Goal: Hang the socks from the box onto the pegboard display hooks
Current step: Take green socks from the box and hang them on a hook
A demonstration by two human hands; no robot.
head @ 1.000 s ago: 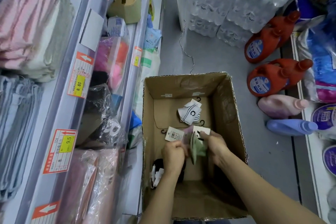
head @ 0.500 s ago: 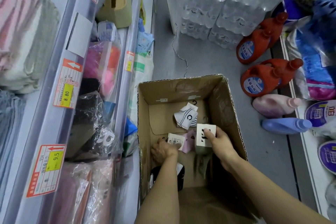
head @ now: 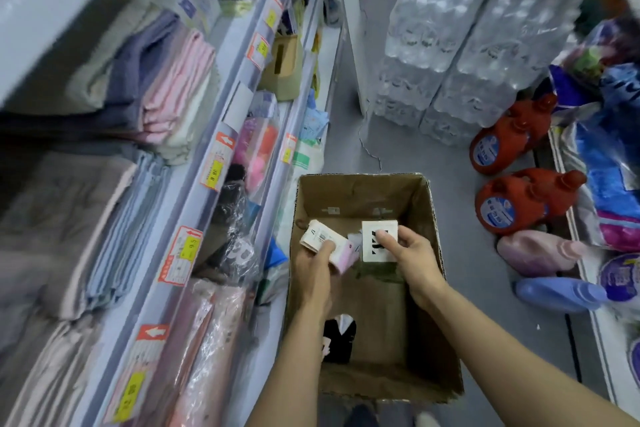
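Pinching carded socks, right hand fingers curled.

Both hands, left and right, fingers curled, gripping.

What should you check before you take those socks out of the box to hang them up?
1. Left hand has a firm hold on the pink sock pack: ok, fingers curl round it.
2. Right hand holds the green sock pack by its white card: ok.
3. Both packs are clear of the cardboard box walls: ok, held near the middle.
4. Hanger hooks on the packs face up and free: cannot tell, hidden.
5. Pegboard hook free to take them: cannot tell, no pegboard in view.
6. Box emptied: not ok, a black sock pack lies inside.
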